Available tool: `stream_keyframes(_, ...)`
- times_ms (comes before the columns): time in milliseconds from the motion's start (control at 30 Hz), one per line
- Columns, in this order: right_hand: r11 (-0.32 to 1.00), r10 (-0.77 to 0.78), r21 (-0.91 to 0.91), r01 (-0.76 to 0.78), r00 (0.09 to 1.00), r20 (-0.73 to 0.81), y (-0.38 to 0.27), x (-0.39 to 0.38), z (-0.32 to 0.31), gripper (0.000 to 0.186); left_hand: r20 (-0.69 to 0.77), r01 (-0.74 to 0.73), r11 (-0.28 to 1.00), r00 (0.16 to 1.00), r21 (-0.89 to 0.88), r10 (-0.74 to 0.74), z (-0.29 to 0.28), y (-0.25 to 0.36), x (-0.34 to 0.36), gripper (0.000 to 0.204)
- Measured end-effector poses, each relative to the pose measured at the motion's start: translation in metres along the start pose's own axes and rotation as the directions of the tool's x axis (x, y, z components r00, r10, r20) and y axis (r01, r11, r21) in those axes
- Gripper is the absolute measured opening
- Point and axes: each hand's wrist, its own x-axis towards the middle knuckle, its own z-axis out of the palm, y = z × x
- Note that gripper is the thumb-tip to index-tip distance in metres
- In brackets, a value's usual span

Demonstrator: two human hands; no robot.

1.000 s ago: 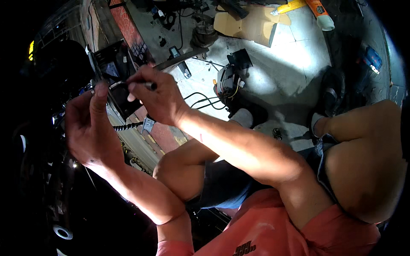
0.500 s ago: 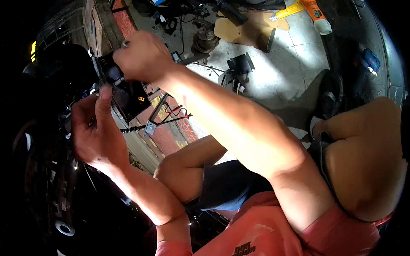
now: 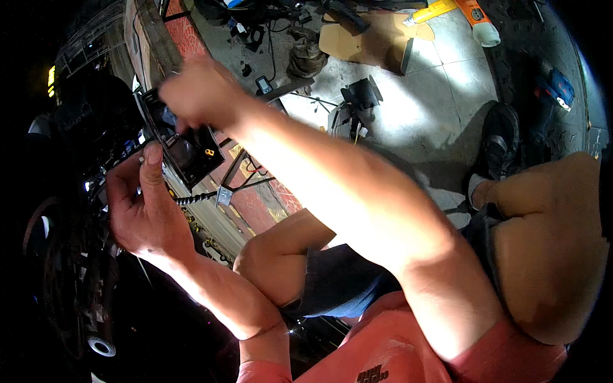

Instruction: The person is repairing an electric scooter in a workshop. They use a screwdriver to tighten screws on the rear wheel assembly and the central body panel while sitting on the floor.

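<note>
My left hand [image 3: 142,198] is closed beside dark machinery [image 3: 70,268], thumb and fingers curled together on something too small to make out. Above and to the right, my right hand [image 3: 201,96] is blurred, with fingers bent into a fist over an open black box [image 3: 204,163] that has dark contents and a small yellow detail; what it grips is hidden. Just below the box lie a small metal bracket [image 3: 224,196] and a coiled black cable [image 3: 195,200].
A patterned board [image 3: 185,35] runs along the left. On the tiled floor [image 3: 456,89] lie cardboard [image 3: 361,48], a dark cloth bundle [image 3: 306,57], a handheld device [image 3: 264,85], black parts [image 3: 361,96] and yellow-orange tubes [image 3: 472,22]. A blue tool [image 3: 557,89] is at right, near my shoe [image 3: 500,134].
My right hand has moved up and left from beside my left hand; the dark cylinder it held is no longer visible. My left hand has shifted slightly right and down.
</note>
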Motion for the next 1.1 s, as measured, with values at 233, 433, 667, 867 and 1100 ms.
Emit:
stream_keyframes(233,0.926,-0.272,-0.337,0.173,0.923,-0.273,0.016,0.013,0.003,0.028,0.01,0.044,0.999,0.999,0.026,-0.044,0.001,0.004,0.006,0.045)
stream_keyframes(433,0.941,-0.25,0.171,0.292,0.94,-0.232,0.072,-0.063,0.03,0.023,0.022,0.01,0.998,1.0,-0.069,-0.009,-0.004,0.0,-0.003,0.038)
stream_keyframes(667,0.887,-0.205,0.364,0.282,0.95,-0.236,0.078,-0.07,0.038,0.018,0.015,0.033,0.997,0.999,-0.077,-0.031,-0.001,0.007,0.0,0.036)
stream_keyframes(867,0.969,-0.191,-0.163,0.184,0.981,-0.024,0.022,0.011,0.009,0.024,0.007,-0.04,0.99,0.999,-0.136,0.041,0.0,0.003,-0.001,0.039)
stream_keyframes(1100,0.957,-0.216,-0.228,0.177,0.963,-0.16,0.009,0.0,-0.004,0.032,-0.001,0.041,0.998,0.999,0.041,-0.041,-0.002,0.013,0.006,0.037)
